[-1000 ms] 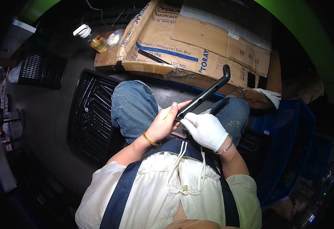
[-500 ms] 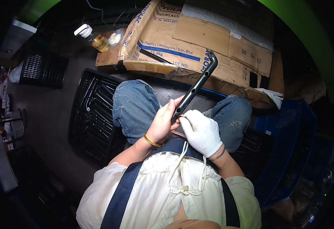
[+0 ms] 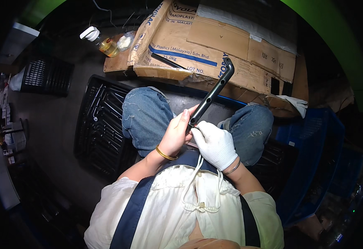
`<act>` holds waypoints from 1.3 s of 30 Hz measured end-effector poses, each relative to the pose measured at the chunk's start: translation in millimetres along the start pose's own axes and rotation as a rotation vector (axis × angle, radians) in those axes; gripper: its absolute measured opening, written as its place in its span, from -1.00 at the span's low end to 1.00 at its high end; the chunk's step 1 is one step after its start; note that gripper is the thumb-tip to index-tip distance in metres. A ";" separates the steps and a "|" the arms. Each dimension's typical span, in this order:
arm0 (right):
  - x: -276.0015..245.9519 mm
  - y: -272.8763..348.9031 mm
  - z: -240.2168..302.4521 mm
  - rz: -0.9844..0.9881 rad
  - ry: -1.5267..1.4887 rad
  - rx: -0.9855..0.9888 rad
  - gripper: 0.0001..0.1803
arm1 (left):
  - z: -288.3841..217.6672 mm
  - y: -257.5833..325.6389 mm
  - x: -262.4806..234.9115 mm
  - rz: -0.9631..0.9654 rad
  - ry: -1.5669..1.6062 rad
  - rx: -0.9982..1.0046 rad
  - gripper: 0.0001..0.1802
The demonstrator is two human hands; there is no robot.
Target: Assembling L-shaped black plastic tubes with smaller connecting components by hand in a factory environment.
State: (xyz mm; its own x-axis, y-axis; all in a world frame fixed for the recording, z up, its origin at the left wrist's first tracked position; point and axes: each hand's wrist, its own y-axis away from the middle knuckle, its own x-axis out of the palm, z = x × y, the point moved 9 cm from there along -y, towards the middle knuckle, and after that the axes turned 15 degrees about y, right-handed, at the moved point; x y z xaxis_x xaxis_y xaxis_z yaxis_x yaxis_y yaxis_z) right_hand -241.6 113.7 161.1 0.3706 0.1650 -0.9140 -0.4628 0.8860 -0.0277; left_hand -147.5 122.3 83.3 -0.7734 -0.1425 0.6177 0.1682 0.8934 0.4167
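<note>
A glossy black bent tube point(image 3: 211, 95) with several holes along its side slants up and to the right from my hands, its bent end over the cardboard. My bare left hand point(image 3: 178, 130) is wrapped round its lower end, thumb along the side. My right hand point(image 3: 215, 145), in a white knitted glove, is closed with thumb and fingertips pinched at that same lower end. Whatever the gloved fingertips hold there is too small and covered to make out. Another black tube point(image 3: 167, 61) lies on the cardboard beyond my left knee.
Printed cardboard point(image 3: 181, 35) covers the surface ahead. A bottle of yellowish liquid point(image 3: 108, 46) stands at its left. To my left sits a black crate point(image 3: 91, 89) of black tubes, with another black basket point(image 3: 44, 74) farther off. Blue crates point(image 3: 310, 141) stand at my right.
The gloved right hand has shifted slightly left and down against the tube's lower end. The tube's far end has moved a little left and down. My left hand keeps its grip.
</note>
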 end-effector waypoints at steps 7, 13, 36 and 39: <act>4.6 1.0 -3.0 0.020 -0.021 0.077 -0.87 | 1.8 1.3 -1.3 -0.021 -0.002 0.002 -0.42; 11.8 1.2 -10.4 0.009 -0.112 0.059 -0.80 | 1.5 2.4 0.8 0.008 -0.019 0.018 -0.41; 38.0 0.7 -72.7 0.007 -1.084 0.491 -0.74 | 18.6 4.3 2.0 0.137 0.049 -0.026 -0.54; 5.6 3.8 -52.3 -0.018 -0.491 0.245 -0.81 | 16.2 3.9 2.0 0.165 0.202 -0.019 -0.40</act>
State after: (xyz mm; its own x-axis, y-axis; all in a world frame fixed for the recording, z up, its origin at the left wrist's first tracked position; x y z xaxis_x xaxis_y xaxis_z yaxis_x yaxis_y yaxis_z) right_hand -283.4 95.4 134.7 0.7361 0.2795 -0.6165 -0.2733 0.9559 0.1071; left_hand -158.3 132.5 75.4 -0.5973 -0.0792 0.7981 0.2950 0.9037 0.3105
